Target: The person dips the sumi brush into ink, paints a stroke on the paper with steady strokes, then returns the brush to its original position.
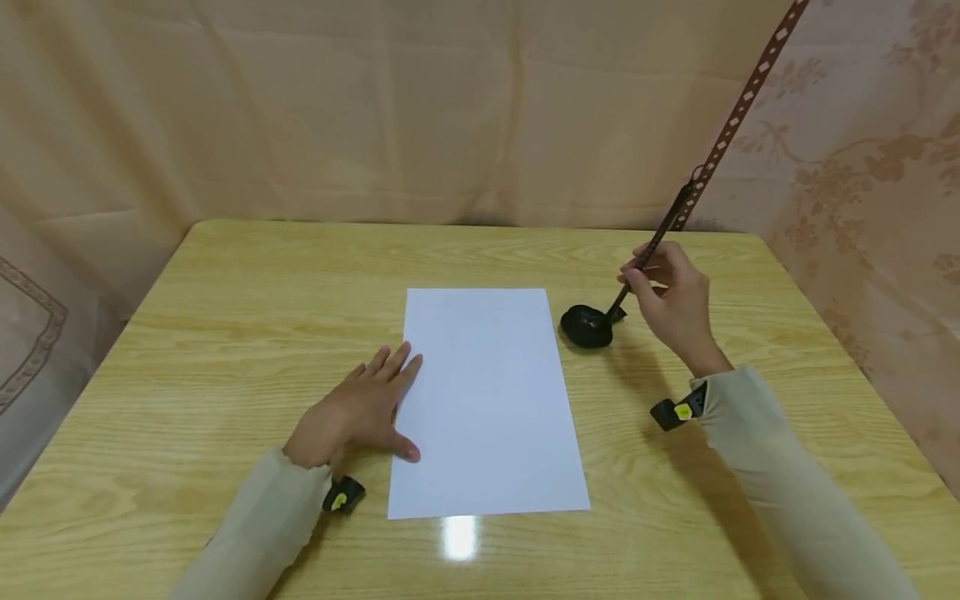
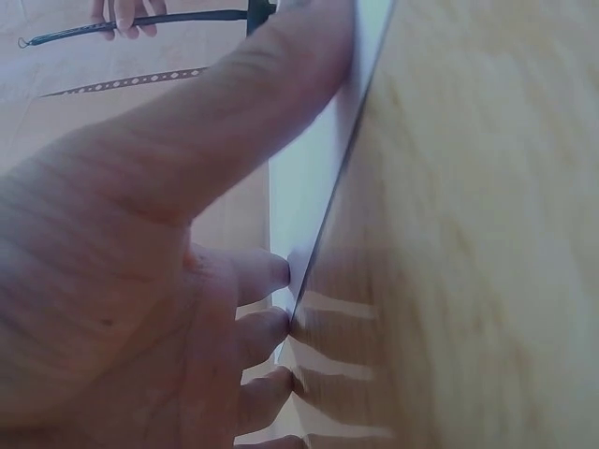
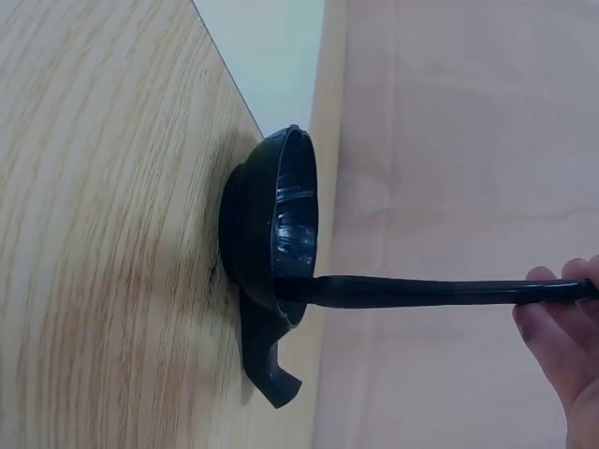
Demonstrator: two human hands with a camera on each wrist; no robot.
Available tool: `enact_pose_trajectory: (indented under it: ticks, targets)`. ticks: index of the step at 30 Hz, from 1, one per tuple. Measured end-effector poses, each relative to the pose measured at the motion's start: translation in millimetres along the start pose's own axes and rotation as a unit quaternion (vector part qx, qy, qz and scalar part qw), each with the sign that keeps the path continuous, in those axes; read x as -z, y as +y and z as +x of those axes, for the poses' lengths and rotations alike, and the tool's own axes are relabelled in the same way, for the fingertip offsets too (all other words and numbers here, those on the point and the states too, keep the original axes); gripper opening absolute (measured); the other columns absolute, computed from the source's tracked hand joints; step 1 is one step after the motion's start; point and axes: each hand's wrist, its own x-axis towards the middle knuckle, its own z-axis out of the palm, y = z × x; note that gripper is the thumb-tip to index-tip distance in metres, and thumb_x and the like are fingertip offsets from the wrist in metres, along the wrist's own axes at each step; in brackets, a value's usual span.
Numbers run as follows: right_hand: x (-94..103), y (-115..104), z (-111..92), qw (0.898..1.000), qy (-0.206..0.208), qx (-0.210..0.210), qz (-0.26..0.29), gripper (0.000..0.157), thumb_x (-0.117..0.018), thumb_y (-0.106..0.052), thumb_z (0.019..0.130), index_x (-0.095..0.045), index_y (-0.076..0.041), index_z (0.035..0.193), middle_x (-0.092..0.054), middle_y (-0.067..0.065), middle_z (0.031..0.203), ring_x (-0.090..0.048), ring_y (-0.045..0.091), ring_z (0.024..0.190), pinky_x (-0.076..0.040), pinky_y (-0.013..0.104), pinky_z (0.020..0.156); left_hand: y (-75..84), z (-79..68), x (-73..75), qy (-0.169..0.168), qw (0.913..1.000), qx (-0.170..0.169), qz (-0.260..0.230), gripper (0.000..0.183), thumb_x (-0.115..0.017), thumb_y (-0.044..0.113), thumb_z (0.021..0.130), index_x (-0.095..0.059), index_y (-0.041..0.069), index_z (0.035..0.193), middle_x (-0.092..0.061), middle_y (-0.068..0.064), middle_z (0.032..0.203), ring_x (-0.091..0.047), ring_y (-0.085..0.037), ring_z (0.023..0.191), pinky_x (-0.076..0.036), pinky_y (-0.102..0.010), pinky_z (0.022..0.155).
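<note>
A white sheet of paper [image 1: 491, 400] lies upright on the wooden table in the head view. My left hand [image 1: 358, 410] rests spread along its left edge, with thumb and fingertips on the paper. In my right hand [image 1: 675, 304] is a dark writing brush [image 1: 660, 232], pinched partway up its shaft and tilted to the upper right. The brush's lower end [image 3: 360, 292] dips into a small black ink dish [image 3: 248, 224], where the rim hides the tip. Just right of the paper, the dish [image 1: 581, 327] sits on the table with a short curved spout-like arm at its side.
The wooden table [image 1: 247, 333] extends on both sides of the paper. A beige curtain [image 1: 450, 125] hangs behind the table's far edge, and patterned cloth [image 1: 885, 167] covers the right side. Each wrist wears a small black camera [image 1: 678, 411].
</note>
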Motion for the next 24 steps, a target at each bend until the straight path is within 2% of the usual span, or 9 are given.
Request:
enact_pose_trajectory:
  ticks: [2,6,9,15,24]
  targets:
    - [0.4,0.2,-0.4,1.000,-0.003,0.002,0.004,0.017,-0.057,0.002,0.092,-0.056,0.011,0.106,-0.065,-0.010,0.088,-0.063,-0.009,0.076,-0.050,0.006,0.064,0.1,-0.3,0.0,0.000,1.0000,0.001,0.001,0.122,-0.081,0.052,0.066,-0.010,0.004,0.153,0.003,-0.018,0.160,0.002,-0.042,0.146,-0.011,-0.062,0.114]
    - [1.3,-0.4,0.4,1.000,-0.013,0.012,0.006,0.017,-0.055,0.004,0.092,-0.055,0.012,0.107,-0.068,0.013,0.087,-0.064,-0.009,0.076,-0.050,0.006,0.066,0.3,-0.8,0.4,0.001,1.0000,0.001,0.004,0.123,-0.081,0.052,0.066,-0.010,0.004,0.153,0.003,-0.018,0.160,0.001,-0.042,0.146,-0.012,-0.062,0.114]
    - [2.4,-2.9,2.6,1.000,-0.015,0.021,0.000,0.017,-0.055,0.004,0.091,-0.056,0.012,0.107,-0.067,0.022,0.087,-0.063,-0.010,0.076,-0.049,0.005,0.064,0.0,-0.7,0.6,0.004,1.0000,0.000,0.007,0.123,-0.081,0.052,0.065,-0.011,0.003,0.153,0.002,-0.018,0.160,0.001,-0.042,0.146,-0.013,-0.063,0.114]
    - [2.7,-7.8,6.7,0.999,0.000,0.042,-0.023,0.018,-0.062,0.002,0.088,-0.058,0.009,0.105,-0.069,0.022,0.087,-0.060,-0.015,0.077,-0.047,0.003,0.062,0.0,-0.1,0.3,0.006,1.0000,0.000,0.007,0.123,-0.081,0.052,0.065,-0.011,0.003,0.153,0.002,-0.018,0.160,0.000,-0.042,0.146,-0.013,-0.062,0.114]
    - [-1.0,-0.3,2.7,0.999,0.000,0.033,-0.042,0.022,-0.067,-0.002,0.086,-0.059,0.008,0.104,-0.070,0.018,0.089,-0.058,-0.017,0.076,-0.045,0.002,0.060,1.4,-1.1,0.2,0.006,1.0000,0.000,-0.001,0.122,-0.082,0.051,0.065,-0.011,0.004,0.153,0.002,-0.018,0.160,0.001,-0.042,0.146,-0.012,-0.063,0.114]
